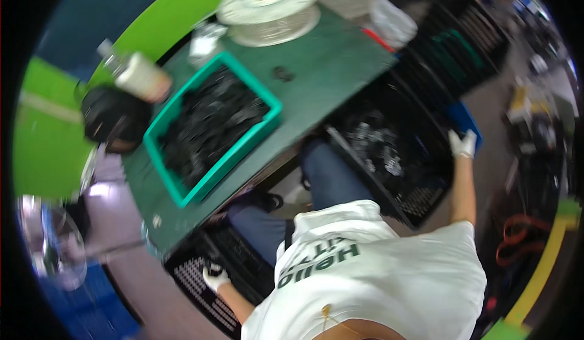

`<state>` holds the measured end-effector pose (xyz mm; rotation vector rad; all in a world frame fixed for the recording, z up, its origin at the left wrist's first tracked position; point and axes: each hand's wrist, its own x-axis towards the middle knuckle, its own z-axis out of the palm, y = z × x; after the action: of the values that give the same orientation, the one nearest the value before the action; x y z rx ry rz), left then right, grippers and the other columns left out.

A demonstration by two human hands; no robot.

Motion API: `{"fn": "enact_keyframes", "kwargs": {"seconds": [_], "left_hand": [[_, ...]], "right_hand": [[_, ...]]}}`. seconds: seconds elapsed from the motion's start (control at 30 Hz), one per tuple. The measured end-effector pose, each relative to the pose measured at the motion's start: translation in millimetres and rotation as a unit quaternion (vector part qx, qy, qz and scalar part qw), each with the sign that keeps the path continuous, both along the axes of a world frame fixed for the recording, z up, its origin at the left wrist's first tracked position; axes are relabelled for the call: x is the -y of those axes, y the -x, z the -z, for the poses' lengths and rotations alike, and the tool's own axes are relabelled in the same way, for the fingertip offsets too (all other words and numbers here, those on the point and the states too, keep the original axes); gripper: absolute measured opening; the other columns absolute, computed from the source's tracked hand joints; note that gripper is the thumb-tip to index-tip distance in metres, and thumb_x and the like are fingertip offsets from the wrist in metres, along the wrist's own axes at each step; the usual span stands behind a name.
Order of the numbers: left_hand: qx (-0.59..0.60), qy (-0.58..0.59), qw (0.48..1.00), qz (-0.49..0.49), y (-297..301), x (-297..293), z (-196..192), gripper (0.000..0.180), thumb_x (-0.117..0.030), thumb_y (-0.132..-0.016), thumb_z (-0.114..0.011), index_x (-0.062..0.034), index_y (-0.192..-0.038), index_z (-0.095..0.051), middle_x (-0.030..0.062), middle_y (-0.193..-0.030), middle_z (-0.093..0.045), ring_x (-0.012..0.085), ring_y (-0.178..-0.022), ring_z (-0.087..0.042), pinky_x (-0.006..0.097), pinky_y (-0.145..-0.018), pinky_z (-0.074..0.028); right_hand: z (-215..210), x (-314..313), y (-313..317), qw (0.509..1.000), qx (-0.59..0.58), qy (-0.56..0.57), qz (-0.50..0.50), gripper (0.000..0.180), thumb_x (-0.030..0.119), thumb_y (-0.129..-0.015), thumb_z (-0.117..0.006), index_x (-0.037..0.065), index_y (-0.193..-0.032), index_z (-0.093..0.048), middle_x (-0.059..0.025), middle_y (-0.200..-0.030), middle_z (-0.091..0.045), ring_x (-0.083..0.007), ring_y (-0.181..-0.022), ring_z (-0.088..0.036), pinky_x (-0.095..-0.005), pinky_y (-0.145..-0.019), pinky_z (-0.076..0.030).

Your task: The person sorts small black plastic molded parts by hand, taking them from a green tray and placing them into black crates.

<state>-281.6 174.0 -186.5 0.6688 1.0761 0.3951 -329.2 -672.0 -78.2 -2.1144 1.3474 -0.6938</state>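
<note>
My left hand [215, 277], in a white glove, is at the lower left against a black slatted crate [188, 274]. Its fingers are bent and apart, with a dark patch between them that I cannot tell from the crate. On the right, my gloved right hand [463, 145] has its fingers spread at the outer edge of a larger black crate [426, 185]. Shiny clear plastic and dark pieces [374, 145] lie inside that crate. Right beside this hand shows a blue bin [465, 124], partly hidden.
On the green table [316, 81] stand a teal tray [246, 148] heaped with black pieces, a large white spool [267, 5], a bottle [143, 78] and a black bag [115, 115]. More black crates [468, 42] stand at the far right. My legs are between the two crates.
</note>
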Motion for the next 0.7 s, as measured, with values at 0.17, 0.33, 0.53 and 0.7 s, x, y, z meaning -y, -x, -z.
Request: {"fn": "enact_keyframes", "kwargs": {"seconds": [0.17,0.33,0.53,0.7], "left_hand": [[-0.007,-0.051,0.997,-0.052,18,-11,35,0.008,-0.016,-0.076,-0.058,-0.0094,-0.074,-0.061,0.004,-0.07,-0.061,0.0178,-0.06,-0.056,0.027,-0.052,-0.045],[-0.184,-0.138,0.972,-0.054,53,-41,44,0.009,-0.006,-0.071,-0.057,-0.0107,-0.07,-0.049,0.0056,-0.06,-0.052,0.0194,-0.041,-0.047,0.03,-0.039,-0.042],[-0.251,-0.119,0.958,-0.074,48,-61,82,0.015,-0.002,-0.066,-0.059,-0.0086,-0.075,-0.049,0.0074,-0.069,-0.053,0.0205,-0.047,-0.048,0.028,-0.037,-0.042],[-0.162,-0.136,0.977,-0.026,-12,29,-16,0.036,-0.007,-0.074,-0.067,-0.008,-0.109,-0.054,0.0076,-0.097,-0.06,0.0219,-0.076,-0.059,0.029,-0.058,-0.052]], "right_hand": [[124,142,49,0.737,0.501,-0.319,0.323,0.05,0.017,-0.086,-0.051,-0.004,-0.129,-0.036,-0.02,-0.134,-0.04,-0.0339,-0.12,-0.043,-0.0421,-0.098,-0.038],[29,-37,-118,0.916,0.329,-0.217,-0.079,0.029,0.016,-0.09,-0.053,-0.002,-0.112,-0.055,-0.0135,-0.096,-0.064,-0.0192,-0.075,-0.062,-0.0269,-0.067,-0.05],[-92,-241,-278,0.832,0.109,-0.15,-0.523,0.021,0.016,-0.088,-0.055,0.001,-0.101,-0.061,-0.0087,-0.093,-0.064,-0.0152,-0.08,-0.061,-0.0264,-0.072,-0.047],[-111,-329,-357,0.697,0.077,0.146,-0.698,0.021,0.014,-0.083,-0.058,0.004,-0.101,-0.059,-0.0128,-0.098,-0.061,-0.0302,-0.092,-0.059,-0.0351,-0.081,-0.047]]}}
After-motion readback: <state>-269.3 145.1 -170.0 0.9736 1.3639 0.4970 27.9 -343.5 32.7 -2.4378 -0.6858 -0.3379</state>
